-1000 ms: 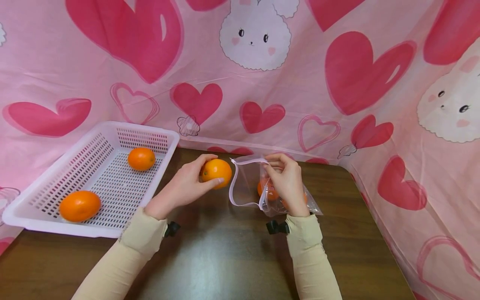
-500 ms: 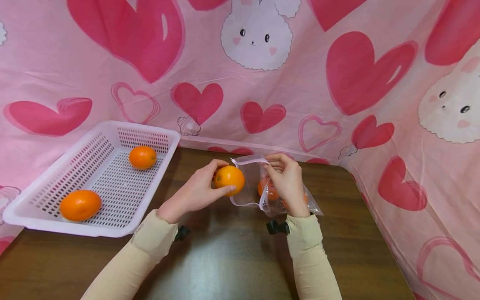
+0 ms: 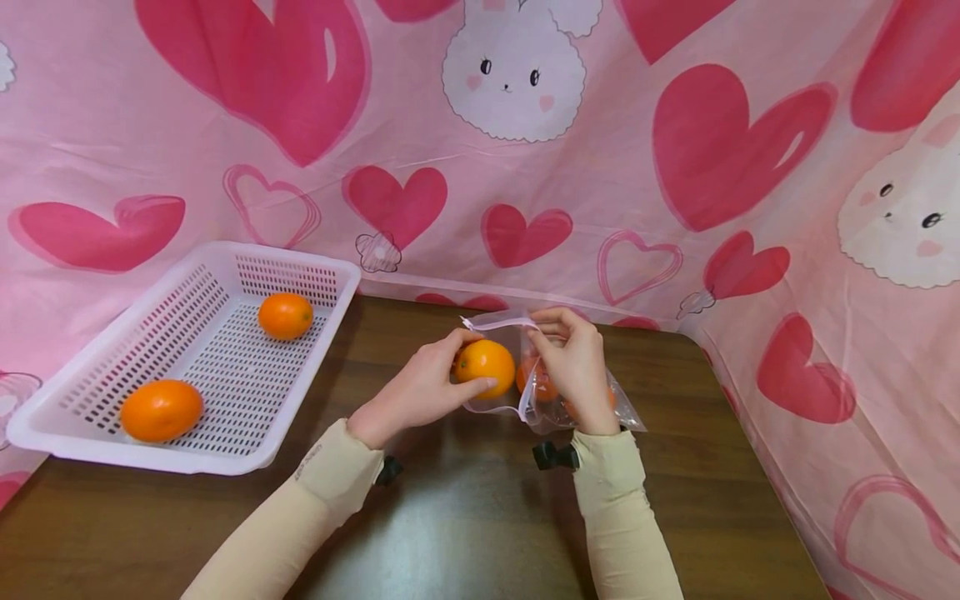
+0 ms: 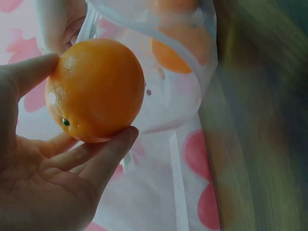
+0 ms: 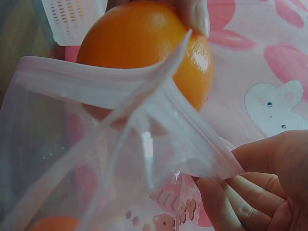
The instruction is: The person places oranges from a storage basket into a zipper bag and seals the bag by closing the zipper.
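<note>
Counter, dark, wood-grained. Basket, white, perforated, at nine o'clock. Bag, clear, near centre, mouth towards nine. Left hand: thumb and fingers parted by the fruit's width, gripping the held orange. Right hand: fingers pinched together on the bag's rim, around two o'clock of its mouth. Held orange: at that mouth, depth uncertain. Basket oranges: two. Bagged oranges: count unclear. Handling advice: spread the rim wide; release only well inside.

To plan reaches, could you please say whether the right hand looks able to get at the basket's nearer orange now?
Probably not: the right hand pinches the bag, and the left hand, gripping another orange, lies between it and the nearer orange.
</note>
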`<state>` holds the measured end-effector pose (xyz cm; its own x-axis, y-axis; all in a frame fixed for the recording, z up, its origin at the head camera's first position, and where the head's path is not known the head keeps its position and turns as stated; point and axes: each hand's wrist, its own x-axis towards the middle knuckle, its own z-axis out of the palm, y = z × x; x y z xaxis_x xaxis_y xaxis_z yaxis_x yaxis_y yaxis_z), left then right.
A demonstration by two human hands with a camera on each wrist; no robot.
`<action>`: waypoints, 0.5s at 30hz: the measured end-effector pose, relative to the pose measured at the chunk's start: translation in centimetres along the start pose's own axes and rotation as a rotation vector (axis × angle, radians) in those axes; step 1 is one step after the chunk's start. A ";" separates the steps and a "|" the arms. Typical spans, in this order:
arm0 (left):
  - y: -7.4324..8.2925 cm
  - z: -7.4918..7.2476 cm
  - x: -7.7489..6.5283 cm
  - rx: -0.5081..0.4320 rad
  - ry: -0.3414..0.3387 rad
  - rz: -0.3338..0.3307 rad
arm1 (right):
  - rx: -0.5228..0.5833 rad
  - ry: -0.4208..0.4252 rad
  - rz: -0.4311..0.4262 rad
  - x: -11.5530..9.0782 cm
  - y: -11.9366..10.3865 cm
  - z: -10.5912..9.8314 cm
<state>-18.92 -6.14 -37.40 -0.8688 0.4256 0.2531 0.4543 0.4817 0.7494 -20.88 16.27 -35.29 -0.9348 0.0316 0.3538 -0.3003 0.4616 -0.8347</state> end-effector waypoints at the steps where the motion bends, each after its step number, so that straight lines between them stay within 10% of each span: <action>1: 0.0 0.2 0.1 0.001 0.001 -0.002 | -0.003 0.002 0.001 0.0 0.0 0.0; 15: 0.0 2.4 1.1 0.015 -0.087 -0.064 | -0.001 -0.003 0.001 0.0 0.0 0.0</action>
<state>-19.34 -3.82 -38.58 -0.8760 0.4583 0.1502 0.4017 0.5210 0.7531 -20.87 16.27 -35.24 -0.9355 0.0296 0.3521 -0.2995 0.4624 -0.8346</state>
